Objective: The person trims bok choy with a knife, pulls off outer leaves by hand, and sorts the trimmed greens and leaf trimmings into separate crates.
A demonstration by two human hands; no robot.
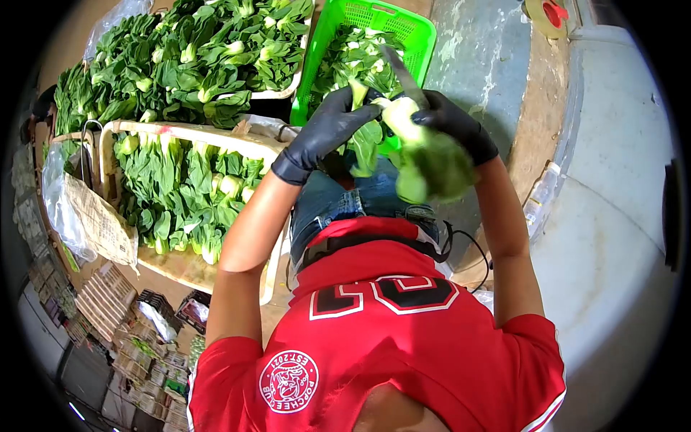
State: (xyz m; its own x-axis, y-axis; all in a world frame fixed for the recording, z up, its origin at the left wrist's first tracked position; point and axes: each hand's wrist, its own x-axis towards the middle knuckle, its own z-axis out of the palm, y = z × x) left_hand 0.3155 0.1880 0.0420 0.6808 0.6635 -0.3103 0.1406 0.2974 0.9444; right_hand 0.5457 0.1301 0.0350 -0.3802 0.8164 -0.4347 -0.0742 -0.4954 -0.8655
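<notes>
My left hand [327, 133], in a black glove, pinches a green leaf with a pale stalk [367, 147]. Close by on the right, my right hand [457, 122], also gloved in black, is closed round a knife [402, 74], its blade pointing up and to the left. A bok choy head [404, 121] lies between the hands, its pale base toward my left hand and its blurred leaves hanging under my right hand. Which fingers bear its weight is hard to tell. Below the blade stands a bright green basket [421, 36] with loose leaves inside.
Bok choy fills a large crate [306, 54] at the upper left. Another pale crate [270, 277] with bok choy in rows stands left of my legs. A tape roll [551, 16] is at the upper right, a plastic bottle [538, 201] at the right. Smaller crates [158, 313] lie lower left.
</notes>
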